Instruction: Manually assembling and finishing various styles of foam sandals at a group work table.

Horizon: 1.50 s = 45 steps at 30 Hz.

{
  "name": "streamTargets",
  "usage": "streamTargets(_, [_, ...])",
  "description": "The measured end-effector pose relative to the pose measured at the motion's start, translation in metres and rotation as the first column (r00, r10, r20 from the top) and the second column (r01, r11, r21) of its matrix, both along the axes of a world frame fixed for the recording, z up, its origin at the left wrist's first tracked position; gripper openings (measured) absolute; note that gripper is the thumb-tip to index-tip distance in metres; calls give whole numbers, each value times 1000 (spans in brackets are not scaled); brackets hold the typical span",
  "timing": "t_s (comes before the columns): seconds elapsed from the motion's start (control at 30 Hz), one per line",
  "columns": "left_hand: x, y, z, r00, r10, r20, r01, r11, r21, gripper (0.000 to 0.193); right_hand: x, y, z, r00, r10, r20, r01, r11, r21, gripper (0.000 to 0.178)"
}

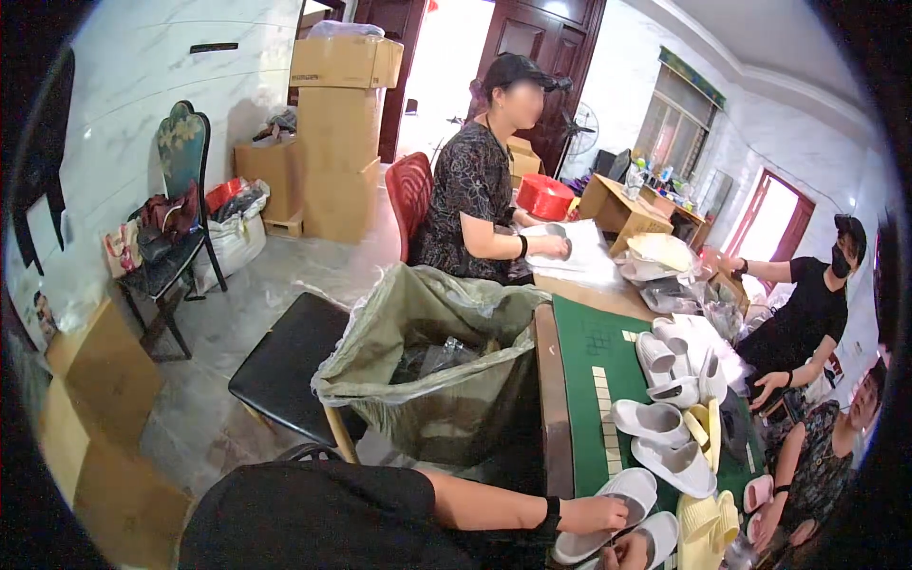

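Observation:
On the green tabletop at the lower right, my left hand (595, 514) reaches over a light grey slipper (631, 488), its fingers curled at the foot opening. My right hand (625, 552) sits just below, by the picture's bottom edge, fingers bent together beside a second grey slipper (659, 534). Whatever its fingertips may hold is hidden. Beyond my hands lie more grey slippers (673, 464) and pale yellow slippers (703, 518). A black band circles my left wrist.
A large greenish woven sack (427, 394) stands open left of the table (581, 332), by a black-seated chair (290, 356). One person (475, 199) works at the far end; two others (807, 313), (817, 456) are along the right side. Cardboard boxes (337, 142) are stacked behind.

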<state>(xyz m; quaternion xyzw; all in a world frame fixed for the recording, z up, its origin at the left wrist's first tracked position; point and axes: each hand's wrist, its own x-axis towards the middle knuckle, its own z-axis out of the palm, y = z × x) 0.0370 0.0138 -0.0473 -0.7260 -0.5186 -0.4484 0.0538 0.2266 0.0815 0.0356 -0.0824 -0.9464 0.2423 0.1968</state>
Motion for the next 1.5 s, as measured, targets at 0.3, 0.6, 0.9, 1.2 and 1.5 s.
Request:
streamTargets(0.3, [23, -1, 7, 971, -36, 236, 25, 998, 49, 6, 7, 1, -10, 953, -191, -236, 167, 979, -118, 13])
streamTargets(0.6, [24, -5, 1, 826, 2, 564, 37, 998, -58, 5, 6, -3, -11, 956, -253, -147, 235, 963, -133, 12])
streamTargets(0.9, [22, -4, 9, 906, -20, 423, 74, 991, -111, 8, 4, -5, -3, 959, -234, -160, 217, 969, -118, 8])
streamTargets(1.2, [30, -8, 7, 911, 8, 413, 38, 994, -103, 8, 5, -15, 8, 969, -204, -142, 187, 975, -124, 12])
streamTargets(1.5, [30, -13, 17, 881, 54, 470, 11, 991, -135, 6, 14, 7, -26, 916, -376, -142, 280, 850, -447, 7])
